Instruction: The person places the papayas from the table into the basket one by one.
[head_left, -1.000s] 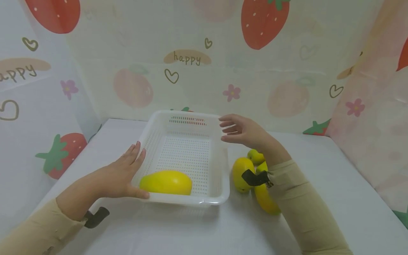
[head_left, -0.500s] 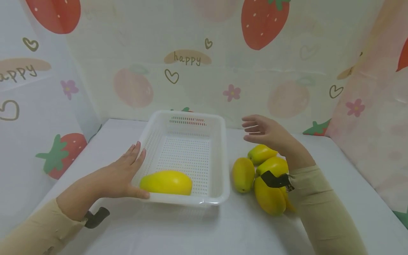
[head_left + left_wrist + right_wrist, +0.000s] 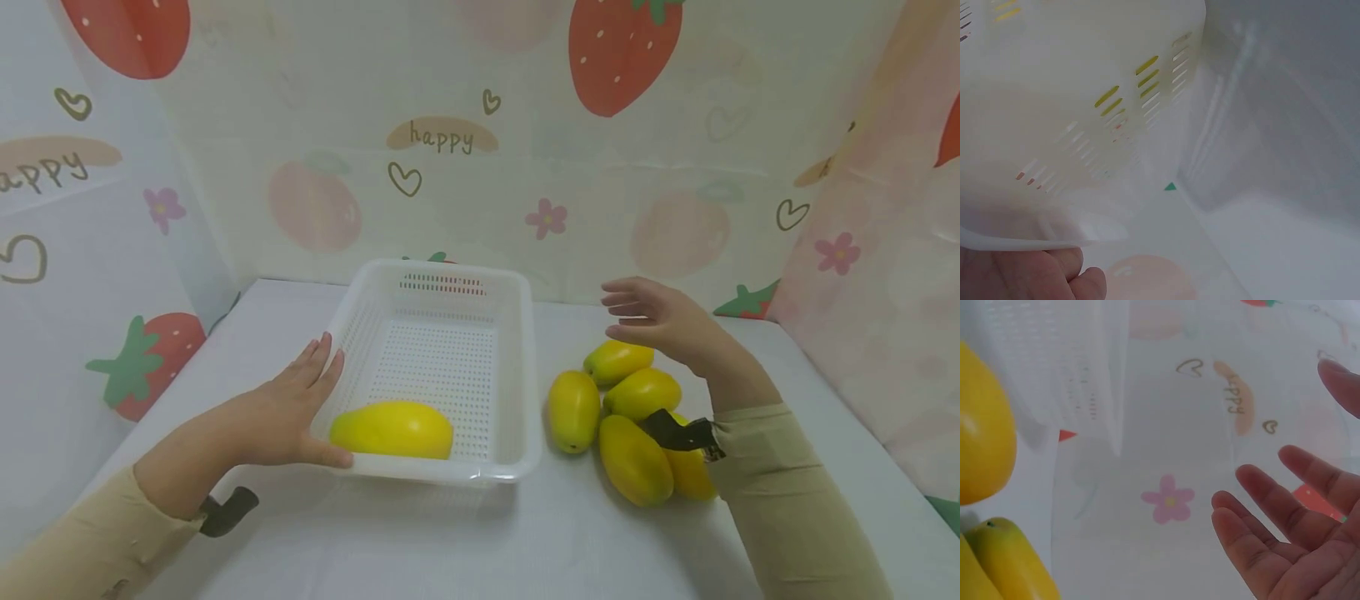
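Note:
A white slotted plastic basket (image 3: 531, 375) stands on the table, one yellow mango (image 3: 392, 428) lying crosswise at its near end. My left hand (image 3: 281, 417) rests on the basket's near left corner, its fingers extended along the left rim and its thumb on the front rim. In the left wrist view, fingertips (image 3: 1088, 284) show right at the rim. My right hand (image 3: 660, 321) hovers with nothing in it, its fingers loosely extended, above and behind a group of yellow-green mangoes (image 3: 636, 461) to the right of the basket. The right forearm partly hides one of them.
White cloth covers the table (image 3: 420, 542). Behind it rises a printed backdrop (image 3: 480, 208) with strawberries, hearts and flowers, and similar fabric hangs at both sides. Each wrist wears a dark strap piece (image 3: 228, 511) at the sleeve's end.
My right hand has moved right, away from the basket's far right corner, uncovering more of the mangoes. The left hand, the basket and the mango inside it have stayed put.

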A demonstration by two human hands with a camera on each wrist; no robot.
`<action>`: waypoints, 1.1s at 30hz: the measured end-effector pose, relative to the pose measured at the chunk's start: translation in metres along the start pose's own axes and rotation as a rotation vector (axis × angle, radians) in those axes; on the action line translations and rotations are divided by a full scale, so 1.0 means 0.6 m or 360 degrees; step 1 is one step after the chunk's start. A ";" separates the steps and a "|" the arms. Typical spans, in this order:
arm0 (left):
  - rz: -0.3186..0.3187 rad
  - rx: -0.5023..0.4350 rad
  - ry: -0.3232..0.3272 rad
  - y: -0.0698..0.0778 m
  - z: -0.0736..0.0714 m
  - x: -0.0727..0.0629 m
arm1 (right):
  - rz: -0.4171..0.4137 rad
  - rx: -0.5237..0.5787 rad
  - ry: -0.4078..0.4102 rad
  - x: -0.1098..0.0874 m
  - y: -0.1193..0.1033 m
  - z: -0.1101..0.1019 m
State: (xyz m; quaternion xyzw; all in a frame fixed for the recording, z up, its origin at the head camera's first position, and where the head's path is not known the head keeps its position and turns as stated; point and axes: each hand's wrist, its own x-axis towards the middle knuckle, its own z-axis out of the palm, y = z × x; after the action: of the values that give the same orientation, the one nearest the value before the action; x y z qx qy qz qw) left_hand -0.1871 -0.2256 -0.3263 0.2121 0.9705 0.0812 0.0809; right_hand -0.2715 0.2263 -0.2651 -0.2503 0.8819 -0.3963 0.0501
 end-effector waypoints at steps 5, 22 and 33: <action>-0.0005 0.0007 0.0001 -0.001 0.001 0.000 | 0.0011 -0.0029 0.0028 -0.016 0.017 -0.008; -0.0031 -0.0001 -0.0015 0.002 -0.002 -0.001 | 0.0190 -0.0132 0.0057 -0.090 0.084 -0.014; -0.0050 -0.0003 -0.0016 0.001 0.000 0.001 | 0.0274 -0.0157 0.0036 -0.137 0.127 -0.001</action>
State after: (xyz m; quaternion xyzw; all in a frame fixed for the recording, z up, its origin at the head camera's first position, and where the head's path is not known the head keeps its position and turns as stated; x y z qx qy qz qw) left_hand -0.1871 -0.2249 -0.3263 0.1971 0.9732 0.0798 0.0871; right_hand -0.2306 0.3093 -0.3289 -0.1712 0.9191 -0.3494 0.0616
